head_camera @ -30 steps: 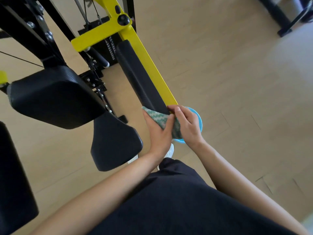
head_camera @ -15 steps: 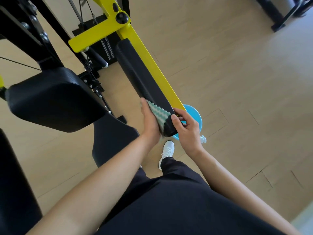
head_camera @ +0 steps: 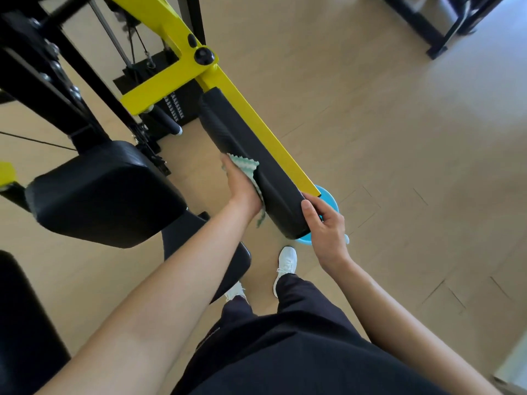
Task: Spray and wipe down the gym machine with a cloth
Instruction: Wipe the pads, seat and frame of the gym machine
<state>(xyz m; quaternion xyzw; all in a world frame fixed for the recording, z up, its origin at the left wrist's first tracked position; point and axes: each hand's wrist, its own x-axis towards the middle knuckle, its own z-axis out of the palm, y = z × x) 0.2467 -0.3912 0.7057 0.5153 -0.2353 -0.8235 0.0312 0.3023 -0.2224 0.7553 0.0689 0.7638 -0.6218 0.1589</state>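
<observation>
The green-and-white cloth (head_camera: pixel 245 164) lies flat against the left flank of the long black pad (head_camera: pixel 242 138), just past its middle. The left hand (head_camera: pixel 242 192) presses it there, fingers together and straight, pointing to 11 o'clock. The pad's long axis runs from 11 to 5 o'clock along the yellow bar (head_camera: pixel 256 115), so the next stroke probably follows that line. The right hand (head_camera: pixel 325 226) grips the pad's near end, thumb on top, fingers curled round behind. A blue bowl (head_camera: pixel 328 196) sits on the floor beneath.
</observation>
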